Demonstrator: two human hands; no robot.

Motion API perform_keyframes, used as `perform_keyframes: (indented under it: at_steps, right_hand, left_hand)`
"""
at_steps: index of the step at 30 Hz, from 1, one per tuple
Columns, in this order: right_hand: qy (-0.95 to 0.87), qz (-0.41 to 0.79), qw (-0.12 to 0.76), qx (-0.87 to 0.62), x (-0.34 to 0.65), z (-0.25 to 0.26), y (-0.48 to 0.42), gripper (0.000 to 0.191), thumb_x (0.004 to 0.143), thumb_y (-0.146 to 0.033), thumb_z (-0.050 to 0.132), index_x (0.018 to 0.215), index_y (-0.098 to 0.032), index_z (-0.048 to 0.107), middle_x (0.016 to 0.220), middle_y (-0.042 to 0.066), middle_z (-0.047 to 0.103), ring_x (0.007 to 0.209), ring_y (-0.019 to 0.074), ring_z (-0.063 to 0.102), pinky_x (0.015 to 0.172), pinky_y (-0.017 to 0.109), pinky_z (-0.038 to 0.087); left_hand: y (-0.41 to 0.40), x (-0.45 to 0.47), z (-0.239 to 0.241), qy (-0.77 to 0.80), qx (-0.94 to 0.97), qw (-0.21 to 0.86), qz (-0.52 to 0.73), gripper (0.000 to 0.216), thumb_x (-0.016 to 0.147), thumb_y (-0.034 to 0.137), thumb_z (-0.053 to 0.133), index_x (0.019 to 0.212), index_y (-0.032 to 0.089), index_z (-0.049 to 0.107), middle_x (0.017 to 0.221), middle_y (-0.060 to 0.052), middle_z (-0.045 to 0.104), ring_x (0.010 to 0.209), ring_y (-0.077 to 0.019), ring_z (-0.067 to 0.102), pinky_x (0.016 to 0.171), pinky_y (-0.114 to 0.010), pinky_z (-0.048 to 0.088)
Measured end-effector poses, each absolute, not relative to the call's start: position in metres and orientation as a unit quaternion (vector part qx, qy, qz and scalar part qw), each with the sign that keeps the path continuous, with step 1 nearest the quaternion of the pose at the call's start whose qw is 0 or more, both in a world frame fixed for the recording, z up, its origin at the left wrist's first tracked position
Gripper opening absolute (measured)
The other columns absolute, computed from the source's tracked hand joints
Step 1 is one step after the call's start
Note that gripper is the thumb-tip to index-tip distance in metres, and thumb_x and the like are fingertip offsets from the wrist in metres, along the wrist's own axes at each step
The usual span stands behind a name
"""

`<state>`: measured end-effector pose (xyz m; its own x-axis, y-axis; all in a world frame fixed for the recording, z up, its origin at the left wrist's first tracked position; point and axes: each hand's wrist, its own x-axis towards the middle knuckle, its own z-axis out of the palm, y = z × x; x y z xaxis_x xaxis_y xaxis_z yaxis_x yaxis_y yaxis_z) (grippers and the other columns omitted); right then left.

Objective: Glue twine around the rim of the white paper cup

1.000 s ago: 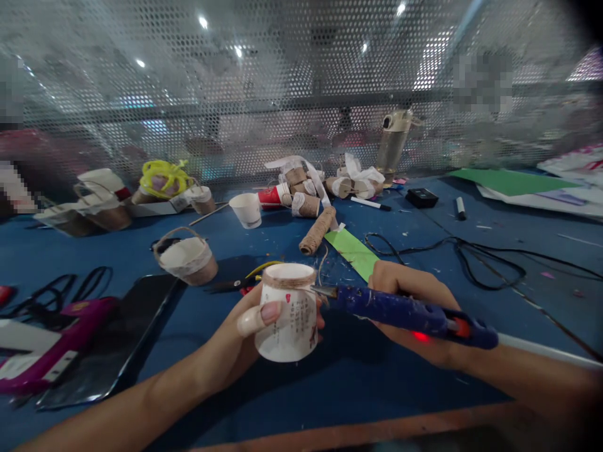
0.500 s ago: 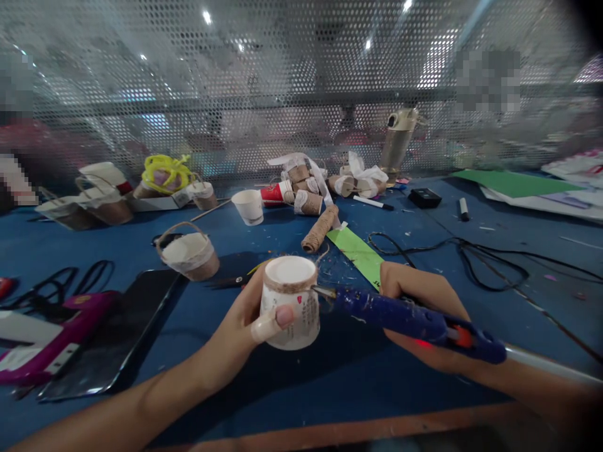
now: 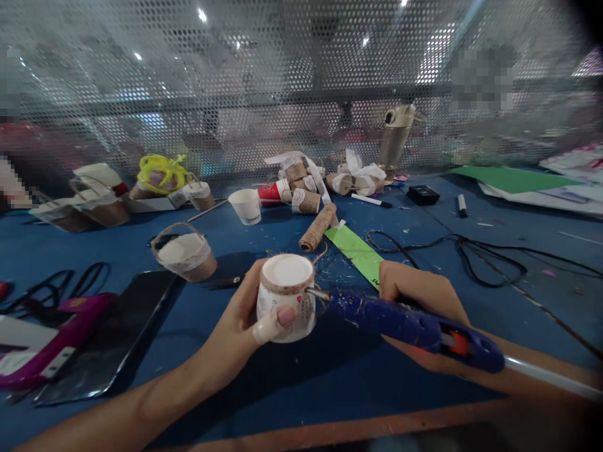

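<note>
Upside down in my left hand is a white paper cup, the thumb pressed on its printed side. Brown twine circles the cup just below its upturned base, and a loose strand stands off at the right. My right hand is wrapped round a blue glue gun, partly hiding behind it. The metal nozzle meets the twine band at the cup's right side. A clear glue stick sticks out of the gun's rear. Beyond the cup lies a roll of twine.
Left of my hands are a small twine-handled basket, scissors, a phone and a magenta device. A green strip and black cable lie right. Cups and a bottle stand near the perforated screen.
The nozzle has shifted slightly left along the twine band, and the cup tilts a little. A red glow seen under the gun before no longer shows. The view has moved slightly.
</note>
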<state>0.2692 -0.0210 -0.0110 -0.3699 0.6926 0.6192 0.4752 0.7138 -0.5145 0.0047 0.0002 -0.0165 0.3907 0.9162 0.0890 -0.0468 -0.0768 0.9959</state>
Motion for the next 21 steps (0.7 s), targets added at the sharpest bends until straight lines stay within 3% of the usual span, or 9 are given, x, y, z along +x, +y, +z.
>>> perform_keyframes:
  at_steps: [10,21]
  right_hand:
    - [-0.803,0.150,0.408,-0.408,0.266,0.001,-0.027,0.029,0.069,-0.010,0.059,0.066,-0.022,0.033,0.061,-0.004,0.040,0.053,0.0109,0.036,0.051,0.026,0.027]
    - [-0.830,0.110,0.383,-0.391,0.266,-0.001,-0.025,0.024,0.072,-0.014,0.056,0.065,-0.022,0.035,0.059,-0.004,0.041,0.050,0.0100,0.036,0.048,0.025,0.026]
  left_hand:
    - [0.003,-0.005,-0.025,0.338,0.608,0.583,0.420,0.044,0.082,0.044,0.066,0.122,0.032,0.056,0.111,-0.003,0.062,0.104,-0.0239,0.054,0.092,-0.032,0.044]
    - [0.000,0.005,-0.010,0.358,0.609,0.602,0.371,0.049,0.079,0.039,0.070,0.123,0.025,0.054,0.114,-0.009,0.064,0.104,-0.0286,0.058,0.092,-0.039,0.047]
